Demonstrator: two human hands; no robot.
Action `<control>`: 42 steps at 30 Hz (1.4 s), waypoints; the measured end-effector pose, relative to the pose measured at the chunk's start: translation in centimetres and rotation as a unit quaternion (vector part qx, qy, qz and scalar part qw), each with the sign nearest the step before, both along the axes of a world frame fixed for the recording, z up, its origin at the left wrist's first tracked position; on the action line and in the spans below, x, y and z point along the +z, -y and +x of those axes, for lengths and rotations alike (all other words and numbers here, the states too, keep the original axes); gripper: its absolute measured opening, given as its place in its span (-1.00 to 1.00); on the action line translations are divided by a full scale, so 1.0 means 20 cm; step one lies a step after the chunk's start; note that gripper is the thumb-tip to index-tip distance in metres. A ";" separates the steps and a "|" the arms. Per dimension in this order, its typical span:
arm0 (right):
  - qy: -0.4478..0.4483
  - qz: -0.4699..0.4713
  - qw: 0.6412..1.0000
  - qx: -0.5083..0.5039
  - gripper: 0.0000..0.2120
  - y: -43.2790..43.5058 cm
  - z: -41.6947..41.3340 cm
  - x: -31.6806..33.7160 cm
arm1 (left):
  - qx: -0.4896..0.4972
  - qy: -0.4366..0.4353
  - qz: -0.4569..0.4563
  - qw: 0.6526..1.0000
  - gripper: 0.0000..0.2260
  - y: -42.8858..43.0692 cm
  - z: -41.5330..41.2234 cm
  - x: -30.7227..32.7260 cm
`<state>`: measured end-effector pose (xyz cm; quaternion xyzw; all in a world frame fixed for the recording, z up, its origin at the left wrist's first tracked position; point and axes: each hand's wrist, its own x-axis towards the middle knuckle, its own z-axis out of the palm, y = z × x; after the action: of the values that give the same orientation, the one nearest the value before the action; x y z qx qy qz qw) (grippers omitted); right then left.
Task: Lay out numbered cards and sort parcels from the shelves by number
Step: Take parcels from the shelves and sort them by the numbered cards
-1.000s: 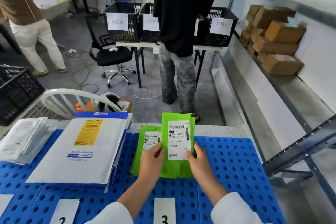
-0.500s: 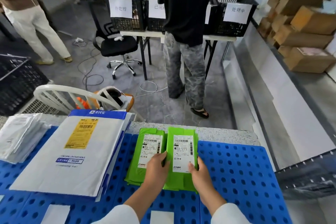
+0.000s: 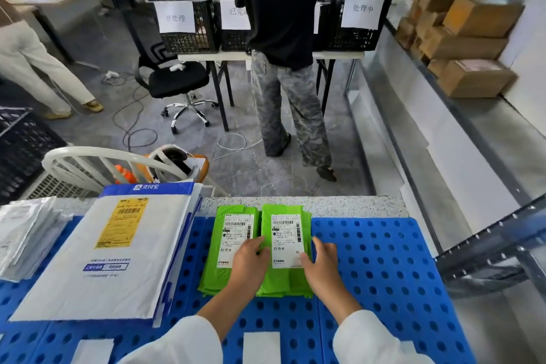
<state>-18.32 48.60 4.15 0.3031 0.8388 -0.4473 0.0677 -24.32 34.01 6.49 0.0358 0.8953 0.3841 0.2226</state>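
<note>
Two green parcels with white labels lie side by side on the blue perforated mat [image 3: 369, 260]. The right green parcel [image 3: 285, 213] rests on top of more green bags. My left hand [image 3: 246, 260] holds its left edge and overlaps the left green parcel [image 3: 233, 230]. Along its right edge lies my right hand [image 3: 320, 266], thumb on the label. White cards [image 3: 261, 347] sit at the near edge; their numbers are out of view.
A large white and blue mailer [image 3: 118, 260] and a pile of clear bags [image 3: 26, 233] lie to the left. A metal shelf frame [image 3: 487, 251] stands right, with cardboard boxes [image 3: 466, 38] above. A person [image 3: 283, 38] stands at a table with black crates [image 3: 186, 15].
The green parcel I held tilted up above the table has come down flat beside the other green parcel. Both hands stayed on its edges; the camera view dipped slightly.
</note>
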 end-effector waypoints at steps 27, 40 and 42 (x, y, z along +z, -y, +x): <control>-0.033 0.365 0.928 0.066 -0.43 0.75 0.89 1.30 | -0.446 -0.410 -0.088 0.791 -0.46 0.78 0.42 1.29; -0.011 0.396 0.910 -0.123 -0.49 1.12 1.78 1.61 | -0.591 -0.365 -0.008 0.719 -0.43 0.80 1.10 1.49; -0.014 0.398 0.904 -0.154 -0.53 1.17 1.94 1.66 | -0.600 -0.379 0.016 0.704 -0.43 0.79 1.23 1.53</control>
<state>20.42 25.16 37.38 0.4239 0.8907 -0.0853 -0.1404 0.18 18.17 37.18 0.7118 0.6872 0.1373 0.0474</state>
